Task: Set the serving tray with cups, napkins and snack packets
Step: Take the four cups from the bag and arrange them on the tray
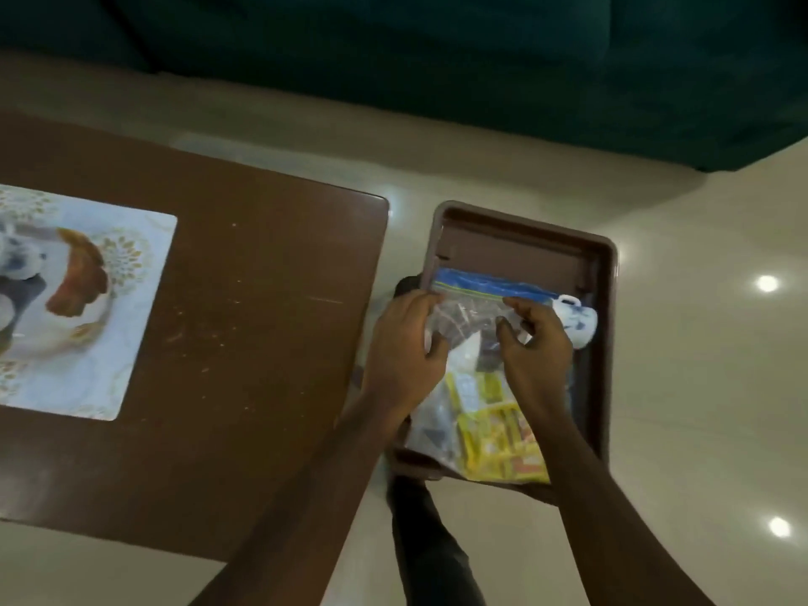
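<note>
Both your hands are on the clear zip bag (pixel 476 317). Your left hand (pixel 406 343) and right hand (pixel 535 343) have curled fingers (pixel 520 306) pinching the plastic just under its blue zip strip. The bag lies in the brown serving tray (pixel 524 220), with the yellow snack packets (pixel 494 426) inside it hanging past the tray's near rim. A blue-patterned white cup (pixel 577 319) sits against the tray's right wall, just beside your right hand. The tray is off the desk (pixel 245 343), a narrow gap from its right edge. There's bare tray bottom on the far side and open floor (pixel 699 387) to the right.
</note>
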